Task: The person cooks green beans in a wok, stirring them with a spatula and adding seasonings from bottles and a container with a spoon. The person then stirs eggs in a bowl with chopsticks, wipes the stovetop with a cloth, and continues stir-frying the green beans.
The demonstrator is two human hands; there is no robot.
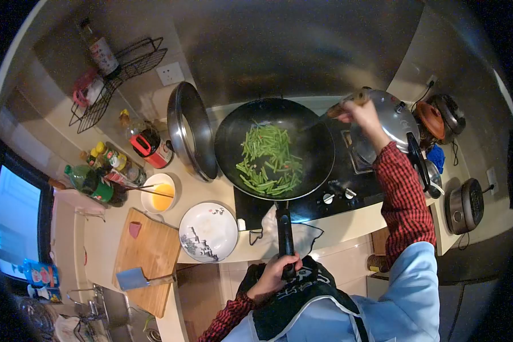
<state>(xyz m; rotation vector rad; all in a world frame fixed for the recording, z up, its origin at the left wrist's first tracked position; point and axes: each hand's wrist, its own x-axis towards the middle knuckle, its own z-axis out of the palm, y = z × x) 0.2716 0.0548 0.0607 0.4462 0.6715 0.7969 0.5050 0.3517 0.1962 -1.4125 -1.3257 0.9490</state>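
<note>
My left hand is wrapped round the black handle of a large dark wok on the stove. Cut green beans lie in the wok, mostly in its left and middle part. Above the wok's right rim, my right hand grips the wooden handle of a spatula. The spatula's blade reaches down into the right side of the wok and is dim there. Beside the wok on the left, a large lid stands on edge.
A patterned plate, a bowl of yellow liquid with chopsticks, and a cutting board with a cleaver are at left. Bottles stand behind them. A pressure cooker sits right of the wok.
</note>
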